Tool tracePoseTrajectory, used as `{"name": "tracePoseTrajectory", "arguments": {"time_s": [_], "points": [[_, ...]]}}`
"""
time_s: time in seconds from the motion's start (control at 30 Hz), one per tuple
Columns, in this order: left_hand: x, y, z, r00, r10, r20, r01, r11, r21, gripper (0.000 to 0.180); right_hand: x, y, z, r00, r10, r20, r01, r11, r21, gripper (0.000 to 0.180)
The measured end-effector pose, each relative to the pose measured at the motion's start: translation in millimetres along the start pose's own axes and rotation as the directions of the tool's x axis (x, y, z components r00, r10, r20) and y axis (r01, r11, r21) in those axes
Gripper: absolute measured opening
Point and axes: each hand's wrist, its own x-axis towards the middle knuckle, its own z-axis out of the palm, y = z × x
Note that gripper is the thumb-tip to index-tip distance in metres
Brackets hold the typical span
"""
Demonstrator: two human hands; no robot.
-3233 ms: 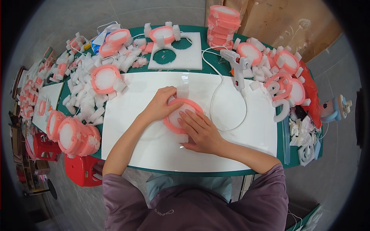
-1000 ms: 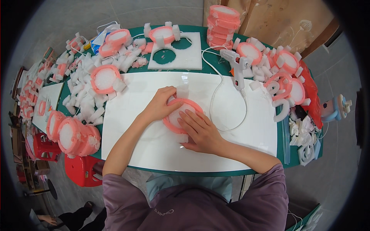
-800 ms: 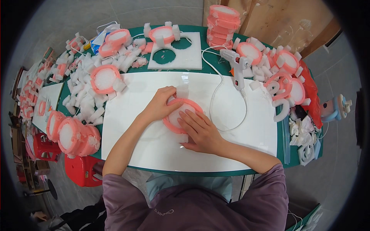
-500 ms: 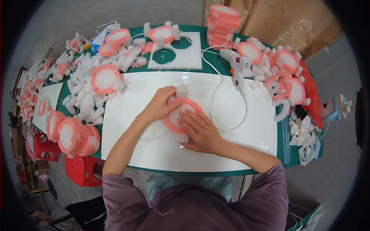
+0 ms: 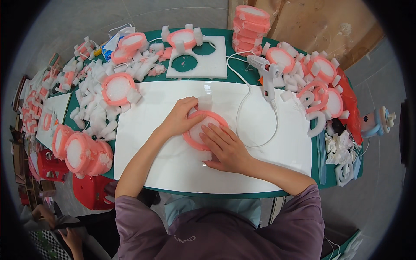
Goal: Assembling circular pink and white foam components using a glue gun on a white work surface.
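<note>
A pink foam ring with a white disc inside lies on the white board in front of me. My left hand is closed on its upper-left rim, with the thumb over the edge. Beside those fingertips, a white foam block stands at the ring's top. My right hand is closed over the lower-right rim, its fingers stretched across the disc. Its thumb is near a second white block at the ring's bottom. The undersides of both hands are hidden.
A white glue gun and its looping cord lie right of the ring. White foam scraps and stacked pink rings crowd the left. Beyond stands a cut-out foam sheet. Another person's hand shows at lower left.
My hands and the ring show no visible movement. At the lower left, another person has come into view beside the red stool.
</note>
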Motion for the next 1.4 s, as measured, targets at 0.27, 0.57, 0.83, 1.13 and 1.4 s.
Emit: {"name": "tracePoseTrajectory", "arguments": {"time_s": [0.27, 0.57, 0.83, 1.13, 1.4], "points": [[0.2, 3.9, -1.8, 1.000, -0.025, 0.012, 0.024, 1.000, 0.014, 0.027, 0.0, 0.1, 0.3, 1.000, 0.007, 0.008, -0.007, 1.000, 0.003, 0.072], [-0.4, 4.7, -1.8, 1.000, -0.013, -0.003, 0.013, 1.000, 0.008, 0.027, 0.2, 0.1, -0.5, 1.000, 0.004, 0.023, -0.004, 1.000, -0.003, 0.073], [-0.4, 3.8, -1.7, 1.000, -0.029, 0.011, 0.029, 1.000, 0.013, 0.027, 0.4, 0.4, -0.8, 1.000, -0.015, 0.007, 0.015, 1.000, 0.006, 0.072], [0.7, 5.1, -2.7, 0.999, -0.035, 0.025, 0.034, 0.999, 0.028, 0.027, 0.8, 1.1, -0.6, 1.000, -0.019, -0.006, 0.019, 1.000, 0.004, 0.071], [0.3, 7.5, -4.1, 0.998, -0.048, 0.030, 0.047, 0.999, 0.015, 0.027, -0.1, -0.2, 0.3, 1.000, 0.001, -0.005, -0.001, 1.000, 0.020, 0.072]]}}
